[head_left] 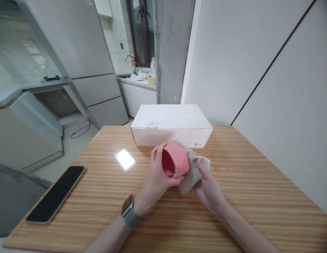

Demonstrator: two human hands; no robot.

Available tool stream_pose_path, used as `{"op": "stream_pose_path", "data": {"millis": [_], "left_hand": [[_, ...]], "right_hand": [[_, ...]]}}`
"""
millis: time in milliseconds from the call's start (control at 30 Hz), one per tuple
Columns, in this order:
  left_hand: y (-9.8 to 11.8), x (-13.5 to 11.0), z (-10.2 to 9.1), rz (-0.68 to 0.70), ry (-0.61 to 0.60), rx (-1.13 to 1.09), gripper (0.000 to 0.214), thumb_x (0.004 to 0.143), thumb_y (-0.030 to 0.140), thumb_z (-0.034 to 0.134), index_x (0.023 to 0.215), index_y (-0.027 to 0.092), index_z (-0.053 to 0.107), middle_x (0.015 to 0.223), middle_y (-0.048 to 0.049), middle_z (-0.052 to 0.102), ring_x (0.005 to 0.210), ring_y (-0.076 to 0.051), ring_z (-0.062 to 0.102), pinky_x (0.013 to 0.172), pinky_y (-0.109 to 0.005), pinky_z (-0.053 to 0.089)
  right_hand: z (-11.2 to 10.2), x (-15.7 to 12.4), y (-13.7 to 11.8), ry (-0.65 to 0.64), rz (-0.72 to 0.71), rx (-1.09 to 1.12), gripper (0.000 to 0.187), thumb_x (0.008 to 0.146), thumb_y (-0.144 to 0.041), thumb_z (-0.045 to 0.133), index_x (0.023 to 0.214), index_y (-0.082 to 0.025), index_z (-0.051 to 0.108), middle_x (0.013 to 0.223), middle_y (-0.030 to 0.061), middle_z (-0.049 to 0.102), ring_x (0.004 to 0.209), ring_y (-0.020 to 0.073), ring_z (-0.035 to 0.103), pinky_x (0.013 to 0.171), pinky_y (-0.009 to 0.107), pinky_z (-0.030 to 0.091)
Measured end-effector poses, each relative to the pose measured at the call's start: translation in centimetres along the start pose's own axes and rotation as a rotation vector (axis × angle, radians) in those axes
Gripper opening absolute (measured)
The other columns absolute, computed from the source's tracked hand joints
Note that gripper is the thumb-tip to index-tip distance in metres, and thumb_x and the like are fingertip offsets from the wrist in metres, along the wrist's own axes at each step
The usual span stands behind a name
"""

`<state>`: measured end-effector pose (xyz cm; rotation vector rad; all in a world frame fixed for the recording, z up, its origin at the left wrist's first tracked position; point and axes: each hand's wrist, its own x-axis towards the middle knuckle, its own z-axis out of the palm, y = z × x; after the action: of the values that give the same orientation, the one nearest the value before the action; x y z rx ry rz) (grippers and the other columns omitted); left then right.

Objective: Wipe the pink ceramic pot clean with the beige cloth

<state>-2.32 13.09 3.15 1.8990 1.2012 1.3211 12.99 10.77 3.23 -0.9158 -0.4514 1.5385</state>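
Striped wood tabletop (pixel 258 196) is filling my feed, w/ kitchen units behind. L hand (pixel 155 179) is curling round a pink cup-shaped container (pixel 176 160), gripping its outer wall w/ the mouth tilting to the L; inside is showing darker pink, material can't tell. R hand (pixel 209 191) is pinching a grey-beige cloth (pixel 193 174) betw thumb & fingers, and the cloth is bunching against the container's side. Both are being held just above the table, close together.

Smartwatch (pixel 128 212) is sitting on L wrist. Just past the cloth, a white cardboard box (pixel 171 125) is standing closed, contents hidden, small label (pixel 152 124) on its lid. Black smartphone (pixel 56 194) is lying well off to the L near the table edge. Farther back, a steel tap (pixel 130 59) is rising over a white counter (pixel 137 83), w/ a small yellowish tub (pixel 152 80) sitting on it.
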Motion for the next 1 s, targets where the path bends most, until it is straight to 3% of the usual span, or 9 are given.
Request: {"op": "stream_pose_path", "data": {"millis": [133,233,400,533,633,700,867,1000], "left_hand": [[0.0,-0.1,0.1,0.061,0.009,0.162,0.101,0.058,0.024,0.084,0.143,0.029,0.030,0.140,-0.0101,0.040,0.131,-0.031,0.041,0.109,-0.046,0.039],[-0.2,-0.2,0.2,0.070,0.056,0.234,0.097,0.061,0.026,0.081,0.144,0.028,0.031,0.141,-0.0112,0.039,0.132,-0.032,0.040,0.109,-0.049,0.038],[-1.1,0.2,0.0,0.021,0.176,0.232,0.097,0.058,0.023,0.082,0.143,0.028,0.033,0.138,-0.0107,0.040,0.128,-0.032,0.044,0.108,-0.050,0.039],[-1.6,0.5,-0.2,-0.018,0.194,0.194,0.097,0.059,0.023,0.080,0.143,0.027,0.033,0.137,-0.0101,0.040,0.128,-0.030,0.044,0.108,-0.048,0.039],[-1.6,0.4,-0.1,-0.028,0.180,0.181,0.097,0.060,0.023,0.080,0.144,0.028,0.032,0.136,-0.0096,0.041,0.127,-0.029,0.045,0.108,-0.047,0.039],[-1.4,0.3,0.0,-0.032,0.167,0.171,0.098,0.060,0.023,0.081,0.144,0.028,0.032,0.135,-0.0090,0.041,0.126,-0.029,0.045,0.108,-0.047,0.039],[-1.2,0.0,0.4,-0.029,0.135,0.152,0.097,0.059,0.024,0.081,0.143,0.028,0.033,0.134,-0.0086,0.042,0.125,-0.028,0.045,0.108,-0.047,0.039],[-1.3,-0.1,0.6,-0.012,0.134,0.147,0.097,0.059,0.025,0.081,0.143,0.028,0.034,0.135,-0.0086,0.042,0.126,-0.028,0.045,0.108,-0.046,0.038]], "right_hand": [[0.0,0.5,-0.6,0.059,0.019,0.005,0.032,0.084,-0.048,0.065,0.104,-0.023,0.072,0.114,0.0037,0.075,0.127,0.0285,0.055,0.108,0.044,0.045],[-0.2,1.2,-1.2,0.079,0.016,-0.009,0.039,0.084,-0.050,0.063,0.111,-0.023,0.068,0.114,0.0065,0.074,0.122,0.0310,0.059,0.103,0.048,0.049],[-2.0,2.4,-3.5,0.179,-0.093,-0.058,0.039,0.086,-0.051,0.056,0.116,-0.027,0.063,0.122,0.0057,0.071,0.118,0.0292,0.063,0.098,0.048,0.052],[-4.9,1.6,-5.7,0.023,0.147,-0.216,0.038,0.090,-0.049,0.048,0.107,-0.020,0.065,0.105,0.0112,0.076,0.101,0.0293,0.072,0.089,0.050,0.055],[-7.4,0.2,-6.0,0.021,0.284,-0.410,0.040,0.085,-0.054,0.054,0.095,-0.017,0.067,0.091,0.0143,0.078,0.089,0.0309,0.074,0.082,0.048,0.057],[-9.1,-0.7,-5.6,0.122,0.161,-0.649,0.041,0.081,-0.059,0.058,0.087,-0.019,0.065,0.088,0.0140,0.077,0.084,0.0324,0.074,0.076,0.047,0.057],[-12.3,-2.8,-4.5,0.285,-0.342,-1.357,0.047,0.077,-0.055,0.058,0.107,-0.019,0.060,0.105,0.0150,0.074,0.101,0.0358,0.069,0.090,0.049,0.051],[-13.5,-4.7,-3.9,0.436,-0.423,-1.788,0.058,0.088,-0.053,0.044,0.131,-0.014,0.044,0.088,0.0165,0.075,0.080,0.0383,0.073,0.070,0.049,0.055]]}}
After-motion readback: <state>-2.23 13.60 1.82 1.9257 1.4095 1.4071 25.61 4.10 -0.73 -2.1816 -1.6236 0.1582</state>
